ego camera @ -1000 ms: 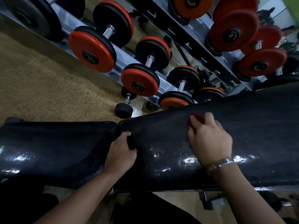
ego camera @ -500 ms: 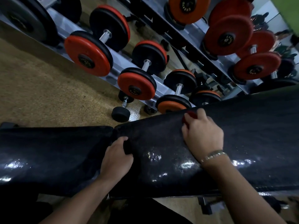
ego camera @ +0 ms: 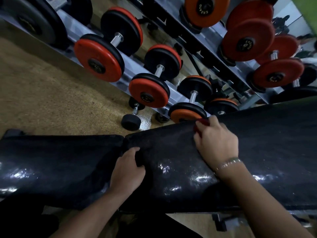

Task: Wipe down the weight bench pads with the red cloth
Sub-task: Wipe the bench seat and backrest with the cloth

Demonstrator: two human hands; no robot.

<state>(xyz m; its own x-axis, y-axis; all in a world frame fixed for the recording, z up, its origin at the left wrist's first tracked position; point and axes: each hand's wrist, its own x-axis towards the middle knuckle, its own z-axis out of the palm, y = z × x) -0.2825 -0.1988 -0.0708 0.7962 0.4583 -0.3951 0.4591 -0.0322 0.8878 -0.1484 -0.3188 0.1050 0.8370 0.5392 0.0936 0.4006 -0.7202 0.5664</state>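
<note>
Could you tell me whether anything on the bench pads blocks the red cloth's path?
Rightwards, nothing visible: the long glossy black pad is bare beyond the right hand holding the red cloth at its far edge. Leftwards, the left hand grips that pad's end, at the gap before the shorter black pad.

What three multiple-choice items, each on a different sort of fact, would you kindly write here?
1. Where is the red cloth? A on the floor; B under the right hand on the long pad; C on the dumbbell rack.
2. What colour are the pads? A black; B blue; C white.
3. The left hand is: A hanging free; B lifting a dumbbell; C gripping the long pad's end.
B, red peeks out beyond that hand; A, both look glossy black; C, its fingers curl round the end.
</note>
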